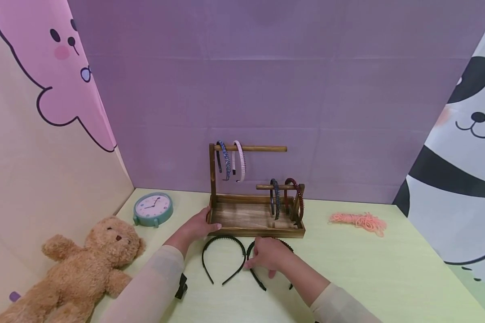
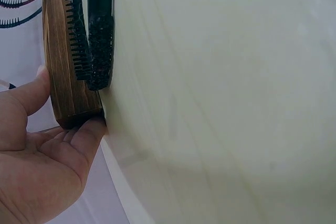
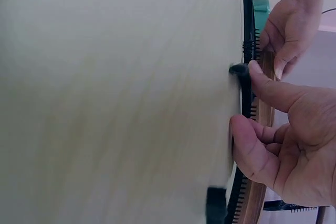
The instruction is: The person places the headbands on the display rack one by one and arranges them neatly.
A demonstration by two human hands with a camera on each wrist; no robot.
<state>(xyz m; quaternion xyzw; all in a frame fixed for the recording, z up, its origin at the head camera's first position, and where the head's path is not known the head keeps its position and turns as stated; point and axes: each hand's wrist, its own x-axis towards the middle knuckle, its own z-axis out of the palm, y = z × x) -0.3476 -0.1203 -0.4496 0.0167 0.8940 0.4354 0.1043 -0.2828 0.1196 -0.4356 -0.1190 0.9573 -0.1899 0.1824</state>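
Observation:
A wooden headband stand (image 1: 258, 233) with a shallow tray sits on the table. My left hand (image 1: 198, 224) grips the tray's left end, thumb over the front corner. In the left wrist view its fingers curl around the wooden end (image 2: 76, 116). Two black toothed headbands lie before the tray. The left headband (image 1: 224, 236) lies free. My right hand (image 1: 268, 253) pinches the right headband (image 1: 261, 284) by its left side and partly covers it. In the right wrist view the thumb (image 3: 270, 87) and curled forefinger meet the black band.
A blue headband (image 1: 227, 162) and a pale pink one (image 1: 241, 162) hang from the upper bar; a dark blue headband (image 1: 276, 202) and a dark red one (image 1: 301, 207) from the lower. Around stand a teal clock (image 1: 153, 207), a teddy bear (image 1: 78, 278) and pink yarn (image 1: 359, 220).

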